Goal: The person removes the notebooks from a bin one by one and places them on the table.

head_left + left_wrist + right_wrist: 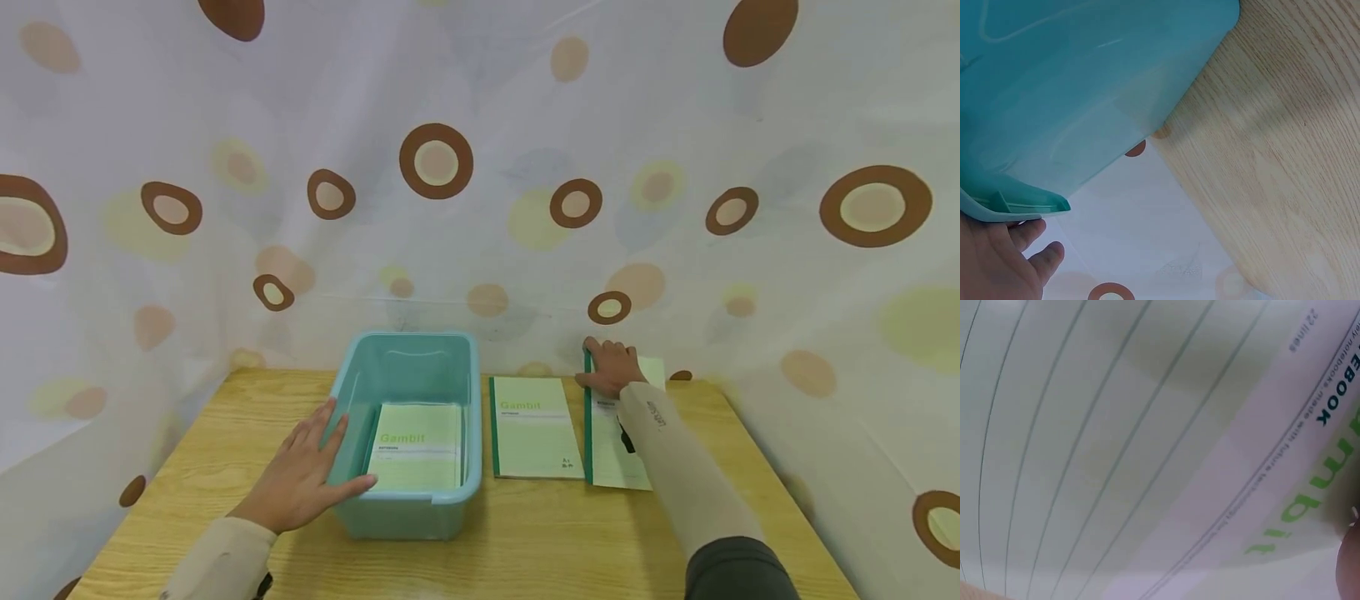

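Observation:
My left hand (300,475) rests with spread fingers on the left rim of a light blue plastic bin (457,496), the thumb lying over its front corner. Inside the bin lies a pale green notebook (416,471) marked Gambit. My right hand (611,367) grips another notebook (615,458) with a dark green spine near its top, thumb at the spine and fingers at the upper edge; the forearm hides part of the cover. Its cover (1147,456), with printed lines, fills the right wrist view, a fingertip at the right edge. A third notebook (532,433) lies flat between bin and right hand.
Everything stands on a wooden table (525,550). Behind it and at both sides hangs a white sheet (510,100) with brown and beige spots, close to the table's back edge.

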Available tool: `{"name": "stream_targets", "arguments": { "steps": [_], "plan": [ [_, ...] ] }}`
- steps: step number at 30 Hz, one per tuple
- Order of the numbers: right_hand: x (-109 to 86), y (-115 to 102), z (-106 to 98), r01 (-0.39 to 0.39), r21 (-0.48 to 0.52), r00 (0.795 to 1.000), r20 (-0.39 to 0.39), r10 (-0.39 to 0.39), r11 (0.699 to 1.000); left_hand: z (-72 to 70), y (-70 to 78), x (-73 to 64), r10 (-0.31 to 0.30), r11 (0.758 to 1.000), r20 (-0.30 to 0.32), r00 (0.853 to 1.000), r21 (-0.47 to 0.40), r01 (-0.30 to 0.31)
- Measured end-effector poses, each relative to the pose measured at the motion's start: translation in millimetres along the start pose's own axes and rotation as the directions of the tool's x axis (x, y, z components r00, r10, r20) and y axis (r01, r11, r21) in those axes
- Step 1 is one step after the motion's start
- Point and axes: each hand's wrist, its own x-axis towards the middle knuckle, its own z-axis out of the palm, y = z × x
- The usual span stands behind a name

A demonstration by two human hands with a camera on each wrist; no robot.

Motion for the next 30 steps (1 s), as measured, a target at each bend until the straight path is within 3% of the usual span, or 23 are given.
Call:
{"name": "stream_targets", "arguments": {
  "steps": [5, 19, 30],
  "plan": [
    [1.3, 6.8, 18.6, -0.013, -0.007, 1.000, 0.020, 0.013, 1.000, 1.6, -1.3, -1.1, 0.003, 1.000, 0.007, 1.000, -0.012, -0.002],
    [10.2, 14.0, 46.5, -0.008, 0.011, 0.996, 0.085, 0.007, 1.000, 2.2, -2.6, -1.8, 0.005, 1.000, -0.002, 1.000, 0.011, -0.005],
    [12.2, 7.5, 53.6, -0.055, 0.073, 0.980, 0.194, 0.039, 0.996, 2.0, -2.8, -2.2, 0.012, 1.000, -0.009, 1.000, 0.005, -0.012]
  ]
}}
